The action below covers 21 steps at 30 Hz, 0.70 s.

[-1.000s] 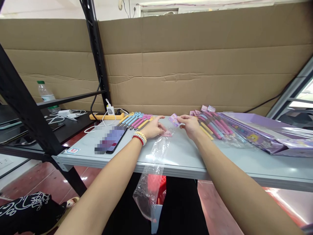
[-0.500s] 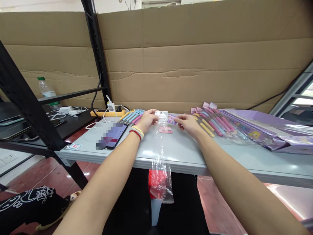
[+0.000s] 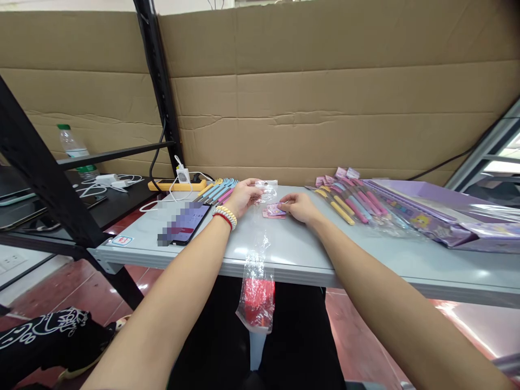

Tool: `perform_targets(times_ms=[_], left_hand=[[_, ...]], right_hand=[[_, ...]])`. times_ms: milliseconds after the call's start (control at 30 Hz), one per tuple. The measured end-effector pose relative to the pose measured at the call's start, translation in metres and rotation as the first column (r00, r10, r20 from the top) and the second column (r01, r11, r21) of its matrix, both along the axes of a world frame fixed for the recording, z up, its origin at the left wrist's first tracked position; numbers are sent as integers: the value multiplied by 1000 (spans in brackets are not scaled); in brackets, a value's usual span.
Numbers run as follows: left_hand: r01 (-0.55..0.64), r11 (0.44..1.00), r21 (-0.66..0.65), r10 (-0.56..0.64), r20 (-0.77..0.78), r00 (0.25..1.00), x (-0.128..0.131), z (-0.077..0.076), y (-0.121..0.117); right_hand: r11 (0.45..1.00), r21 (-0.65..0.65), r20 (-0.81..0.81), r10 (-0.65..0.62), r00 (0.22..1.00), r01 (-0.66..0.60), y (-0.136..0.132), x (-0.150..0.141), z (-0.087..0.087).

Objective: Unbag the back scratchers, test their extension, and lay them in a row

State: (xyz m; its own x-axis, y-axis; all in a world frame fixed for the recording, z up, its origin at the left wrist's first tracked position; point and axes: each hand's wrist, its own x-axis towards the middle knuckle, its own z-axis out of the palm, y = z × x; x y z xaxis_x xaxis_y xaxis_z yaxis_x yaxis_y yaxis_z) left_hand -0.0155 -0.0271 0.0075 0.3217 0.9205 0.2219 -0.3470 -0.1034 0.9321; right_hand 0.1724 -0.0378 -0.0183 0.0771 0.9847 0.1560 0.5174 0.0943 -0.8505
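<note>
My left hand (image 3: pixel 244 196) pinches the top end of a long clear plastic bag (image 3: pixel 257 271), which runs toward me over the grey table (image 3: pixel 365 254) and hangs off its front edge. My right hand (image 3: pixel 299 207) is closed with its fingertips on small pink and purple cards (image 3: pixel 273 212) lying on the table beside the bag's mouth. A beaded bracelet sits on my left wrist. Behind my left hand lies a fan of blue, pink and yellow pens (image 3: pixel 217 192).
A phone (image 3: pixel 183 223) lies left of my hands. A yellow power strip (image 3: pixel 176 185) with chargers sits at the back. Packed pens (image 3: pixel 347 203) and purple boxes (image 3: pixel 426 216) fill the right side. A black rack post (image 3: pixel 156 86) and a cardboard wall stand behind; a water bottle (image 3: pixel 73 146) stands far left.
My left hand lifted the bag's top end off the table and keeps hold of it. My right hand moved left and down with a purple card onto the pink card on the table.
</note>
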Motion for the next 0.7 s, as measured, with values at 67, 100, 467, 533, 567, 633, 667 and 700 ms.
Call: perform_targets(times_ms=[67, 100, 467, 533, 567, 633, 667, 700], left_hand=[[4, 1000, 12, -4, -11, 1000, 0, 0, -1], [6, 1000, 15, -6, -18, 1000, 1, 0, -1], [-5, 1000, 29, 7, -74, 997, 4, -2, 0], [-8, 1000, 30, 10, -81, 997, 4, -2, -1], [-10, 999, 31, 12, -85, 996, 4, -1, -1], [-11, 999, 36, 15, -94, 995, 4, -1, -1], [-12, 999, 39, 16, -100, 995, 4, -1, -2], [-15, 999, 43, 20, -105, 994, 4, -1, -2]], right_hand=[[1000, 1, 43, -7, 999, 7, 0, 0, -1], [1000, 7, 72, -14, 997, 14, 0, 0, -2], [996, 84, 160, -27, 987, 14, -2, -4, 0], [997, 71, 165, -22, 986, 10, -3, -5, 0], [998, 68, 178, -26, 984, 14, -3, -5, 0], [997, 68, 220, -39, 975, 24, -3, -5, 0], [997, 68, 244, -43, 969, 27, -2, -5, -1], [997, 65, 268, -46, 962, 29, -2, -4, -1]])
